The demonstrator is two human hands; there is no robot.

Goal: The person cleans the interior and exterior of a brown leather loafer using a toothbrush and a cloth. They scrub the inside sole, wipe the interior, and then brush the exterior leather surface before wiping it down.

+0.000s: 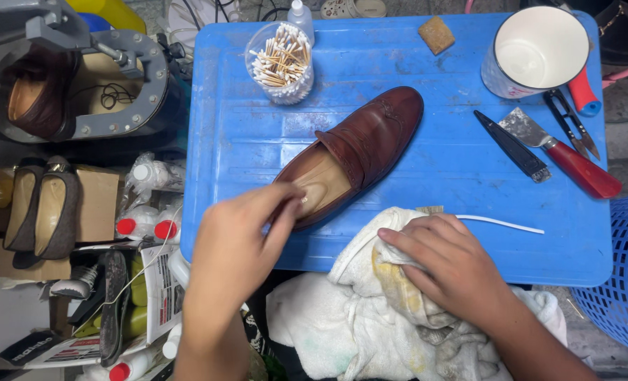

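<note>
Head view of a small blue table [257, 134]. A brown leather loafer [356, 152] lies near the table's middle, on its sole, its toe pointing up and to the right and its heel toward the near left edge. The upper is a glossy reddish brown with a strap across the vamp; the lining inside is a lighter tan.

The left hand [240, 240] reaches to the heel end of the loafer, its fingers [285, 197] lightly curled and touching the heel rim and the tan insole; whether they pinch the rim cannot be told. The right hand [451, 264] lies palm down on a stained white cloth [356, 310] that hangs over the near table edge, its fingers bent and pressing into the folds.

Behind the loafer stands a clear cup of cotton swabs [282, 63]. To the right lie a white mug [536, 53], a red-handled scraper [561, 152], a black file [513, 147] and small snips [573, 123]. A white strip [501, 224] lies just beside the cloth.
</note>
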